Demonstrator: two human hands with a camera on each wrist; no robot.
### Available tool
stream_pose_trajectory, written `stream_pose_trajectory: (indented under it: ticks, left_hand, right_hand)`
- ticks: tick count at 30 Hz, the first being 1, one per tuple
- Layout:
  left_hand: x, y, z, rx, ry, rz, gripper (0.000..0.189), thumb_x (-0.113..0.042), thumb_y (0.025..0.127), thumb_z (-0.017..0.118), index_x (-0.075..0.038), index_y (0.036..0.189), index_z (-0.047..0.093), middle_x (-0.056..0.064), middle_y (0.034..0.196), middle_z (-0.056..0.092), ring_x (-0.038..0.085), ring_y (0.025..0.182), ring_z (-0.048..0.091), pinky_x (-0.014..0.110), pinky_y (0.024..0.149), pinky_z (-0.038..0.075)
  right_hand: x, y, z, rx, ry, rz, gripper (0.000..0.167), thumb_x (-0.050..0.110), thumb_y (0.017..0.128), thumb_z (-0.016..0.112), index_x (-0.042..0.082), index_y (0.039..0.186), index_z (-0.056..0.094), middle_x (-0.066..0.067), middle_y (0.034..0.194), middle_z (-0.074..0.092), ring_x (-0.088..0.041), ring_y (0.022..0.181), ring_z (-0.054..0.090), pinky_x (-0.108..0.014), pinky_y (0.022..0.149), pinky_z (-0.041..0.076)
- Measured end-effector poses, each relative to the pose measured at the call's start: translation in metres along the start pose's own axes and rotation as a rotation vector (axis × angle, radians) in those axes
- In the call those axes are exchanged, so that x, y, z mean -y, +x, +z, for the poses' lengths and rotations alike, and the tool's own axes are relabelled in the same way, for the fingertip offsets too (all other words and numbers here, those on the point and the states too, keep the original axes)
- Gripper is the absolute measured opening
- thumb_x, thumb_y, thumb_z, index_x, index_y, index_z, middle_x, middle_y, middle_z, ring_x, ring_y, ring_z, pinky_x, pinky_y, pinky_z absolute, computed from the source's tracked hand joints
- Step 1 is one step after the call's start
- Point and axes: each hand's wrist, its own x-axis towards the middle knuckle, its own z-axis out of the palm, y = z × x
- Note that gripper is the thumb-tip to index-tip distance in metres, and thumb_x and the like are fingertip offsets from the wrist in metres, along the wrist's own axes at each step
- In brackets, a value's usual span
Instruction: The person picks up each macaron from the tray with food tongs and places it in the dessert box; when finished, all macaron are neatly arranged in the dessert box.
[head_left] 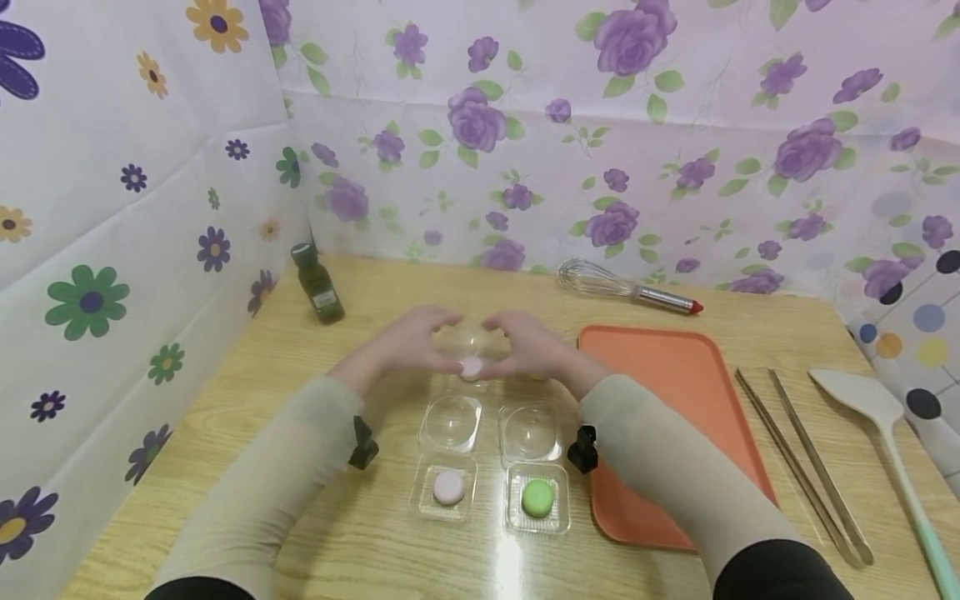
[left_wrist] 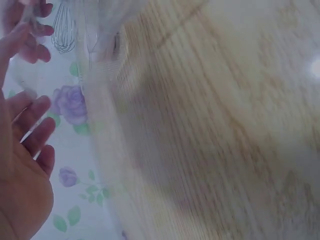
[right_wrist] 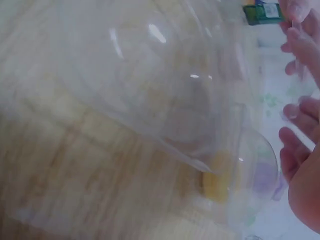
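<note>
Plastic box (head_left: 474, 338) between left grip (head_left: 408, 340) and right grip (head_left: 534, 343): grasps it from both sides, pale pink macaron (head_left: 471, 367) between them, seems mid-opening or closing, next calls for even pressure.

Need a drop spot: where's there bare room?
Bare: tray, right sleeve over part; table between bottle and whisk; table between left sleeve and open boxes. Crowded: the middle, boxes, left hand, right hand; far right, tongs, spatula.

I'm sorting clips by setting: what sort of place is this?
Probably a makeshift baking or sweet-packing corner: macarons sit in clear boxes on a table, with a whisk lying near the flowered backdrop.
</note>
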Motion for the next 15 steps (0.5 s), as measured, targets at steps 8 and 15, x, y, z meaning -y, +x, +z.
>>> stream_pose_trajectory:
  ticks: [8,15]
  left_hand:
    - [0.002,-0.002,0.004,0.094,0.185,0.013,0.083,-0.049,0.071,0.075,-0.015,0.140,0.044,0.003,0.141,0.045,0.027,0.130,0.034,0.051,0.108,0.022]
    - [0.002,-0.001,0.004,0.123,0.212,0.018,0.077,-0.043,0.072,0.076,-0.012,0.136,0.048,0.005,0.137,0.049,0.028,0.126,0.038,0.049,0.108,0.023]
  right_hand:
    - [0.006,-0.001,0.014,0.011,-0.189,0.051,0.082,0.049,0.065,0.080,0.013,0.133,0.049,0.000,0.130,0.054,-0.028,0.117,0.042,-0.044,0.100,0.034]
    - [0.012,0.000,0.015,0.026,-0.274,0.052,0.081,0.049,0.065,0.080,0.015,0.132,0.051,0.001,0.130,0.054,-0.025,0.113,0.040,-0.046,0.100,0.025]
